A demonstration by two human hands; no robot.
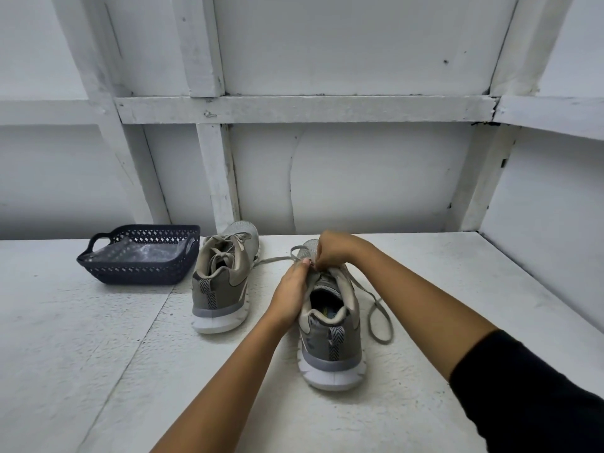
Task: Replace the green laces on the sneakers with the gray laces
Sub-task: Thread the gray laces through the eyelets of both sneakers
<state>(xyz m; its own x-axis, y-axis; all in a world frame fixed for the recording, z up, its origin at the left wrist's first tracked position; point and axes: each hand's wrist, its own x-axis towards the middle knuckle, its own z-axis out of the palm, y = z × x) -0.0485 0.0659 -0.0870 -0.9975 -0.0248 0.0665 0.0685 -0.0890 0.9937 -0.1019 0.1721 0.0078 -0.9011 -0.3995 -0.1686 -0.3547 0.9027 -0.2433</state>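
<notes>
Looking down from head height, we see the fingertips (322,261) of the right hand (331,250) curled downward and bunched together at the top eyelets of the right sneaker (330,341). They appear to pinch the gray lace (376,317), though the exact pinch point is hidden under the knuckles. The fingers (302,266) of the left hand (291,291) lie close together and fairly straight against the sneaker's left side, tips meeting the right hand at the eyelets. We cannot tell whether its thumb is gripping anything. We judge this hand is there to steady the upper so the lace can be threaded or drawn tight.

One loose end of the lace trails left across the white table (98,354), and the other falls in a long loop beside the sneaker's right side. The sneaker's heel points toward us, which keeps the eyelet rows within easy reach. A black sleeve (539,387) covers the upper right arm.

Just beside it, heel also toward us, stands the left sneaker (222,289), already showing gray lacing. To its left a dark blue plastic basket (130,276) holds something clear and crinkled. No green laces show anywhere, so we judge the job is nearly finished.
</notes>
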